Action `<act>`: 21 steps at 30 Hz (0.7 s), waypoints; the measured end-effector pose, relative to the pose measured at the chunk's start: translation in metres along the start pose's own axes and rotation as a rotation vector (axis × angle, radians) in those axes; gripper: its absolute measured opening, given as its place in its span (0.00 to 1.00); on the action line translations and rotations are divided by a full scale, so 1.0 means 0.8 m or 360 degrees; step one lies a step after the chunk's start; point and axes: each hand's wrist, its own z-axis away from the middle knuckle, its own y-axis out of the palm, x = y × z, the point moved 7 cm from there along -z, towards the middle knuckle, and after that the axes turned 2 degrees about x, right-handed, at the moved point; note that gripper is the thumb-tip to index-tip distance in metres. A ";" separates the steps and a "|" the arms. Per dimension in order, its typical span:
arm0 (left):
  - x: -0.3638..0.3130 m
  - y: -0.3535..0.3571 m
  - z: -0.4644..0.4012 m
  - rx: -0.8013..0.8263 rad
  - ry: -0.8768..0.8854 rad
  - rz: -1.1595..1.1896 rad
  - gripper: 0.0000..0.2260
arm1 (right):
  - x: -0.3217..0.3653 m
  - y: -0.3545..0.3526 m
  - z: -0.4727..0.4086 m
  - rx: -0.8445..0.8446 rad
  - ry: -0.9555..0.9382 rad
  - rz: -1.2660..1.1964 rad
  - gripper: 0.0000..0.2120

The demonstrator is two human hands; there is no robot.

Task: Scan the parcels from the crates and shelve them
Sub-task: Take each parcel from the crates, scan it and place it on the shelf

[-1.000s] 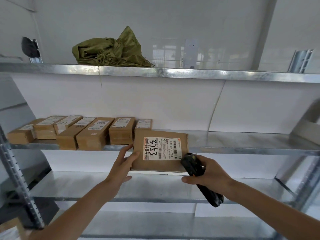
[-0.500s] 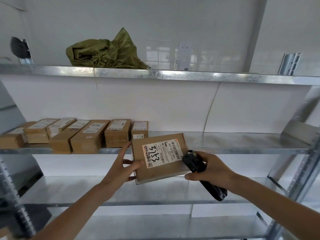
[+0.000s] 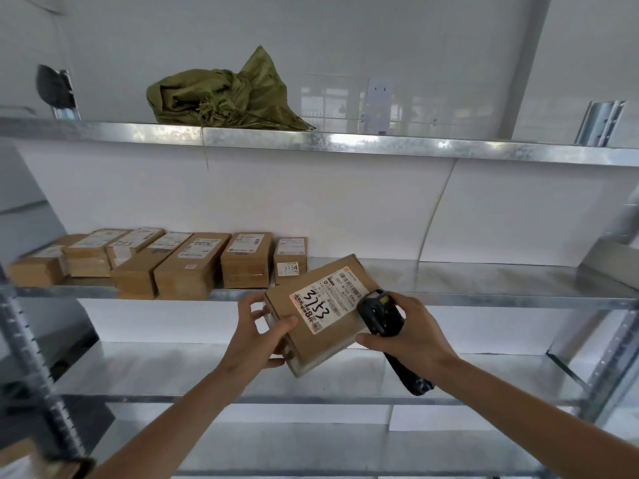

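A flat brown cardboard parcel [image 3: 311, 326] with a white label marked 3133 is tilted in the air in front of the middle shelf [image 3: 484, 299]. My left hand [image 3: 256, 337] grips its left edge, thumb on top and fingers underneath. My right hand [image 3: 411, 337] holds a black handheld scanner [image 3: 380, 316], whose head sits against the parcel's right side near the label. Several brown parcels [image 3: 193, 267] with labels stand in a row on the left part of the middle shelf.
A crumpled green sack [image 3: 224, 102] lies on the top shelf [image 3: 380, 146]. The lower shelf [image 3: 173, 375] runs below my hands. Metal uprights [image 3: 31, 368] stand at the left and right [image 3: 612, 361]. A grey board [image 3: 608, 264] leans at the middle shelf's right end.
The parcel has tilted clockwise and dropped slightly away from the shelf edge. My left hand has closed round its left edge. The scanner has moved up against the parcel's right side.
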 end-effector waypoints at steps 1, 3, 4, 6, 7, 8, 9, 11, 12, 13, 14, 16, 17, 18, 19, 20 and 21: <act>0.002 0.002 -0.001 -0.0011 -0.0012 -0.0012 0.23 | -0.001 0.004 0.002 -0.0036 0.0015 -0.0005 0.37; 0.005 0.006 -0.003 -0.0029 -0.0041 -0.0018 0.25 | -0.003 0.009 0.005 -0.0099 0.0031 -0.0008 0.39; 0.006 0.008 -0.005 -0.0039 -0.0053 -0.0015 0.26 | -0.004 0.012 0.007 -0.0109 0.0026 -0.0026 0.39; 0.008 0.014 -0.009 -0.0052 -0.0071 -0.0017 0.27 | -0.004 0.018 0.008 -0.0082 0.0003 -0.0098 0.36; 0.009 0.017 -0.012 -0.0051 -0.0081 -0.0025 0.28 | -0.006 0.022 0.008 -0.0057 0.0001 -0.0142 0.33; 0.010 0.023 -0.015 -0.0040 -0.0087 -0.0044 0.30 | -0.009 0.025 0.006 -0.0032 0.0008 -0.0201 0.31; 0.011 0.030 -0.018 -0.0023 -0.0095 -0.0066 0.32 | -0.012 0.027 0.005 -0.0006 0.0020 -0.0262 0.29; 0.012 0.045 -0.025 0.0003 -0.0107 -0.0103 0.35 | -0.017 0.029 -0.002 0.0037 0.0024 -0.0345 0.30; 0.012 0.053 -0.030 0.0000 -0.0111 -0.0111 0.35 | -0.020 0.029 -0.008 0.0052 0.0013 -0.0366 0.32; 0.013 0.060 -0.036 -0.0011 -0.0116 -0.0116 0.35 | -0.023 0.028 -0.015 0.0072 -0.0007 -0.0376 0.33; 0.015 0.065 -0.042 -0.0031 -0.0123 -0.0126 0.35 | -0.026 0.027 -0.023 0.0095 -0.0030 -0.0378 0.35; 0.019 0.074 -0.057 -0.0063 -0.0148 -0.0139 0.36 | -0.036 0.022 -0.042 0.0131 -0.0058 -0.0390 0.38; 0.020 0.078 -0.063 -0.0070 -0.0147 -0.0131 0.34 | -0.040 0.018 -0.050 0.0144 -0.0063 -0.0399 0.38; 0.019 0.082 -0.068 -0.0075 -0.0129 -0.0123 0.30 | -0.045 0.015 -0.060 0.0165 -0.0075 -0.0400 0.39; 0.019 0.086 -0.074 -0.0086 -0.0114 -0.0123 0.26 | -0.051 0.010 -0.070 0.0196 -0.0094 -0.0384 0.41; 0.018 0.090 -0.080 -0.0099 -0.0097 -0.0143 0.24 | -0.057 0.007 -0.080 0.0239 -0.0118 -0.0355 0.43; 0.016 0.095 -0.086 -0.0106 -0.0081 -0.0181 0.23 | -0.063 0.004 -0.091 0.0289 -0.0136 -0.0321 0.45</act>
